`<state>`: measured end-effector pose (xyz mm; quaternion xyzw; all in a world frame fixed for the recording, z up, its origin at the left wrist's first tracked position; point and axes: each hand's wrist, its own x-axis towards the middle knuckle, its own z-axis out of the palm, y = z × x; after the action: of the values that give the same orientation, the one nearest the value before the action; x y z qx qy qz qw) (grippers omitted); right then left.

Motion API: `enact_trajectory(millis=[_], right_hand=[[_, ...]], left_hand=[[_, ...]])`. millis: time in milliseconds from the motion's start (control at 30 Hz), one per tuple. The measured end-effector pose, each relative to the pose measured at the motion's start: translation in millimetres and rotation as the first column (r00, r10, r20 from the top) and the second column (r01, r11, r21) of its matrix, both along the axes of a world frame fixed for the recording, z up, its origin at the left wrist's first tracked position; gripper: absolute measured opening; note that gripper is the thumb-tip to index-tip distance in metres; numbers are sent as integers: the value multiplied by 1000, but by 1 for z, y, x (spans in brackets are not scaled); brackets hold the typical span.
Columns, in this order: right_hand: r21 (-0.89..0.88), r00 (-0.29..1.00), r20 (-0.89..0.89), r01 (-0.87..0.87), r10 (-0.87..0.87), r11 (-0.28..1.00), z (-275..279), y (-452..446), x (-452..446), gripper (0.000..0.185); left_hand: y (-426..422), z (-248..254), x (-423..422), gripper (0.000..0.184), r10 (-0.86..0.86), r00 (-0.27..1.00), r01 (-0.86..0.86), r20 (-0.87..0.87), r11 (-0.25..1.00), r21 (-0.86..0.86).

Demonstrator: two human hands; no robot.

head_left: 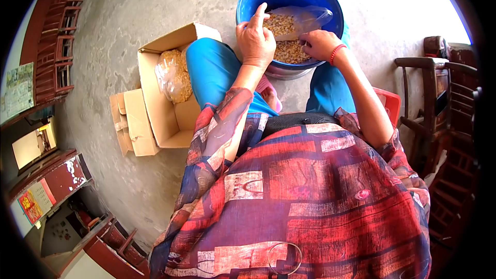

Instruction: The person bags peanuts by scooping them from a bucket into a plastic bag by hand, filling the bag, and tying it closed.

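A blue tub (248, 1) stands between my knees, with pale yellow kernels or pieces (291, 52) in it. A clear plastic bag (310, 19) partly filled with the same pieces lies inside on top of them. My left hand (256, 41) is over the tub's near left rim, index finger stretched out, the other fingers curled; what they hold, if anything, is hidden. My right hand (320, 45), with a red band at the wrist, pinches the near right edge of the bag, its fingers closed.
An open cardboard box (147, 80) at my left holds a filled clear bag (173, 75). A red stool (388, 104) shows by my right side. Dark wooden chairs (434, 93) stand at the right, and wooden furniture (64, 46) lines the left.
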<state>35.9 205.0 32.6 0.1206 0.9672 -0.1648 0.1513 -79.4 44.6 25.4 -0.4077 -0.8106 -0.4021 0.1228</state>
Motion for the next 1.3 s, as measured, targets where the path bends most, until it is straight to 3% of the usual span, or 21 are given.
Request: enact_trajectory(millis=[367, 467, 533, 667, 867, 967, 1100, 1167, 1267, 1300], right_hand=[[-4, 999, 35, -37, 37, 999, 4, 1, -4, 24], [-45, 989, 104, -104, 108, 994, 3, 5, -9, 26], [-163, 978, 131, -138, 160, 977, 0, 7, -14, 28], [-219, 963, 59, -246, 264, 944, -15, 3, -22, 30], [-288, 829, 406, -282, 384, 915, -24, -22, -56, 43], [-296, 767, 479, -317, 427, 901, -32, -25, -70, 44], [-282, 775, 466, -327, 427, 902, -62, -21, -77, 45], [-276, 593, 630, -432, 501, 859, -65, -23, -79, 44], [-262, 594, 691, -324, 411, 909, -111, -23, -86, 41], [-261, 593, 693, -325, 411, 909, -103, -24, -83, 41]], left_hand=[[0, 0, -2, 68, 2, 1000, -2, -17, 1000, -11], [1, -1, -1, 68, 2, 1000, -2, -27, 1000, -11], [0, 0, -1, 68, -22, 997, 25, 75, 999, -34], [2, -1, -2, 66, 9, 1000, -9, -10, 1000, -16], [2, 1, -1, 60, 13, 1000, -13, -5, 1000, -19], [2, 3, -1, 60, 14, 1000, -14, 4, 1000, -16], [0, 5, 0, 61, -7, 999, 11, 54, 997, -80], [-1, 5, 1, 61, -11, 998, 15, 59, 997, -76], [2, 5, 1, 60, 7, 999, -6, 36, 999, -33], [2, 4, 1, 58, 27, 1000, -27, 12, 1000, -1]])
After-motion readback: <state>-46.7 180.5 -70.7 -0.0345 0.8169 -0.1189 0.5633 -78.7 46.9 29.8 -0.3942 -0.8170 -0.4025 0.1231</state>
